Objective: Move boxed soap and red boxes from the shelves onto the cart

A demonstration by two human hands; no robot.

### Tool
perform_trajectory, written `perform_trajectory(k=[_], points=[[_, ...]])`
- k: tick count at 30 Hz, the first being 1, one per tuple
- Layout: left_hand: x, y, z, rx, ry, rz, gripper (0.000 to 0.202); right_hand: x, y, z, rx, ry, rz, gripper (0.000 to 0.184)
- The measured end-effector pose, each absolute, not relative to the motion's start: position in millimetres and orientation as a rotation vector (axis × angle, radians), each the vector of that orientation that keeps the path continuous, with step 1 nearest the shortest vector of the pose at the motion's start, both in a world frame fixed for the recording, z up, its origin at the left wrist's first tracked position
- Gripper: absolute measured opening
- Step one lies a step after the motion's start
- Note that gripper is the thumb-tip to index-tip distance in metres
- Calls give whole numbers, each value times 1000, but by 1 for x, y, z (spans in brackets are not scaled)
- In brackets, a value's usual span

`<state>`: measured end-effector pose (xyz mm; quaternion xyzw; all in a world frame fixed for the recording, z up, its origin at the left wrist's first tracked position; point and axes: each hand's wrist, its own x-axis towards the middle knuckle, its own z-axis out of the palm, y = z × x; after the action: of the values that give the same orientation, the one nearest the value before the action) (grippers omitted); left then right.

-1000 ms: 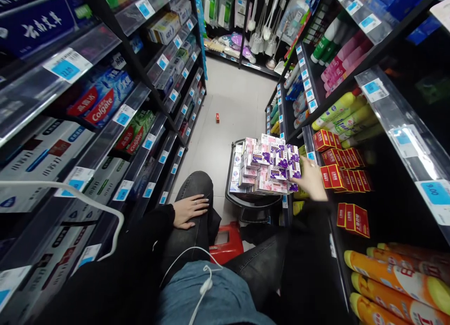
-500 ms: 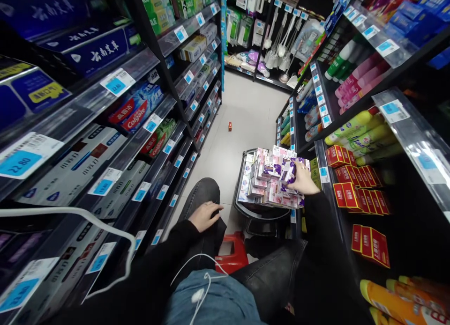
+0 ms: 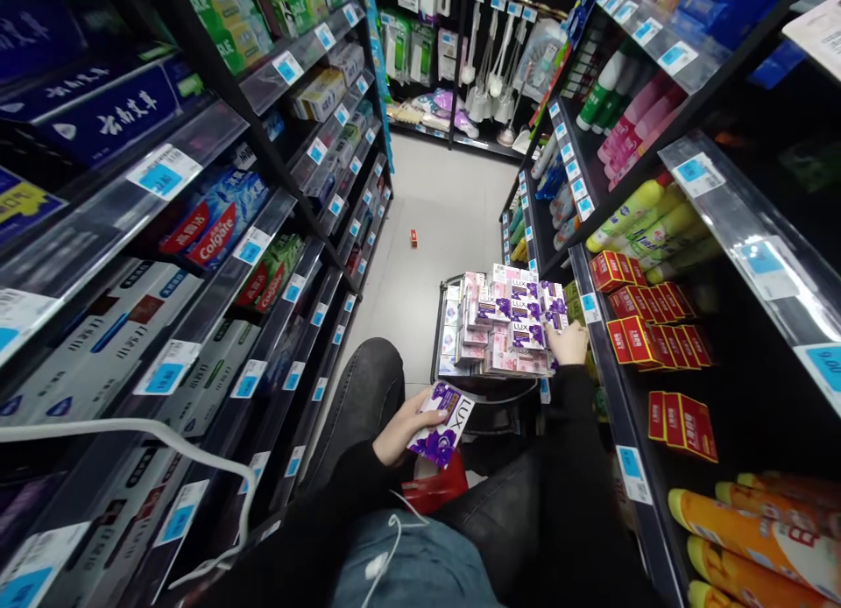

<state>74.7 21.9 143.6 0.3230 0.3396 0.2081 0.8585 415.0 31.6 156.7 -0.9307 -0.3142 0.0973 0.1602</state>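
My left hand (image 3: 402,427) holds a white and purple LUX soap box (image 3: 448,434) above my lap, thumb on its printed face. To the right, my right hand (image 3: 570,343) has its fingers curled on another purple LUX soap box (image 3: 553,300) at the right edge of a pile. That pile of pink, white and purple soap boxes (image 3: 499,356) fills the top of a dark-rimmed basket or cart (image 3: 439,332) in front of my knees. My fingertips are partly hidden against the box.
Toothpaste shelves (image 3: 216,236) line the left side. On the right, shelves hold red boxes (image 3: 689,424), yellow bottles (image 3: 631,214) and orange bottles (image 3: 755,529). A small red box (image 3: 413,238) lies on the floor (image 3: 453,196). A white cable (image 3: 164,431) hangs at left; a red stool (image 3: 437,485) is under me.
My left hand has risen from my knee and now holds a LUX soap box. My right hand has shifted to the pile's right edge. The view has turned slightly.
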Motion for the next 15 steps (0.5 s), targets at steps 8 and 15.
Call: perform_trajectory(k=[8,15], points=[[51,3,150,437,684,478,35,425,46,153,-2834,-757,359,65],[78,5,157,375,450,385,68,288,-29,184,-2319,-1088,626,51]])
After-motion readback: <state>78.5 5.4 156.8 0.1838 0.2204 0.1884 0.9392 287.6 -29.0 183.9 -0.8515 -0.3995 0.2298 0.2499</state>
